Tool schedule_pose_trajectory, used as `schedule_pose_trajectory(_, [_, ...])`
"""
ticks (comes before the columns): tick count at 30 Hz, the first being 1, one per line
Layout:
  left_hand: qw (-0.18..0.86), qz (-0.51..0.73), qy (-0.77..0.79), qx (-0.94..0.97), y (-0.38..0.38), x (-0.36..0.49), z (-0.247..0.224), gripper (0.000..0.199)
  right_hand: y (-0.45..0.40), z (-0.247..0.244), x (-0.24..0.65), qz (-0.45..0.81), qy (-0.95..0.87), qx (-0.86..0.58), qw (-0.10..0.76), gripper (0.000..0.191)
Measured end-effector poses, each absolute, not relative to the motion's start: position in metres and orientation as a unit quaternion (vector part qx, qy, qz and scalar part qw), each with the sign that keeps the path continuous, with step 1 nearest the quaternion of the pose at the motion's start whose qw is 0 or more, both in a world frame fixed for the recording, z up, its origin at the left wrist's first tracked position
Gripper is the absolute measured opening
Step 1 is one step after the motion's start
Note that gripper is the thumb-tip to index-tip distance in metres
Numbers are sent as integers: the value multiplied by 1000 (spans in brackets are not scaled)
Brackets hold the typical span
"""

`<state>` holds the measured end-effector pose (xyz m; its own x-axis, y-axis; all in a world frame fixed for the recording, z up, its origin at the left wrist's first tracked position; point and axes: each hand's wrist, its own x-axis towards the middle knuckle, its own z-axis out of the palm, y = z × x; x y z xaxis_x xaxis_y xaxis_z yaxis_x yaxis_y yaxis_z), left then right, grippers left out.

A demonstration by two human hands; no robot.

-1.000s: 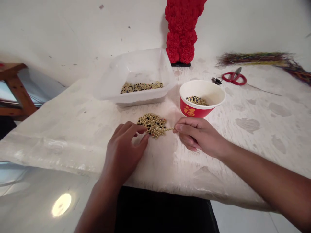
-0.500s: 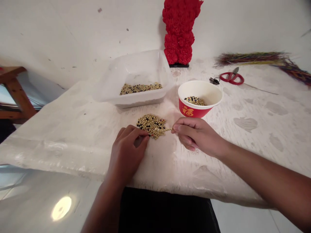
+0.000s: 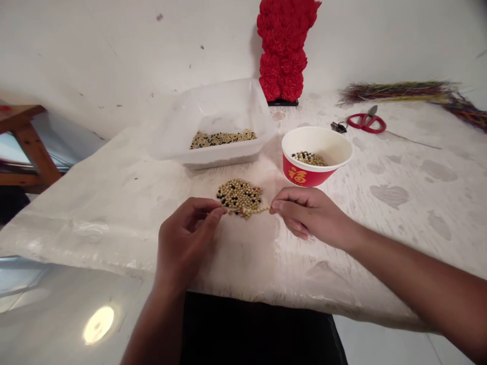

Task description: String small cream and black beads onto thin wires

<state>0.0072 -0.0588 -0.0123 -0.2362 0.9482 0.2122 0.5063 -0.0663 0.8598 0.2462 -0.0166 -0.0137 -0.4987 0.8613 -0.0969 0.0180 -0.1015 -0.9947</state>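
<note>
A heap of small beads [image 3: 239,195], mostly tan with some black ones, lies on the covered table in front of me. Along its near edge runs a thin string of tan beads [image 3: 262,209]. My right hand [image 3: 304,210] pinches the string's right end between thumb and forefinger. At the heap's left edge, my left hand [image 3: 190,235] has its thumb and forefinger pinched at the string's other end, where a thin strand seems to run between the fingertips. What exactly sits in that pinch is too small to make out.
Behind the heap stand a white plastic tub [image 3: 228,157] and a red-and-white paper bowl [image 3: 308,175], both holding beads. Red-handled scissors [image 3: 367,123], a bundle of thin coloured strands [image 3: 399,92] and a red rose figure [image 3: 283,61] are at the back. The table's front edge [image 3: 258,299] is near me.
My left hand has shifted left, away from the heap's near edge, its fingertips still pinched. My right hand has stayed nearly in place, holding the beaded string. The view has shifted slightly.
</note>
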Motion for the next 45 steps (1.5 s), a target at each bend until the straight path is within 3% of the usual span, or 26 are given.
schedule_pose_trajectory(12, [304,540,557,553,-65,16,-8,5,-18,-12,244,607,-602,-408,320,21])
schedule_pose_trajectory(45, [313,536,498,605,-62,6,-14,14,-20,-9,242,581,-615,-431,313,19])
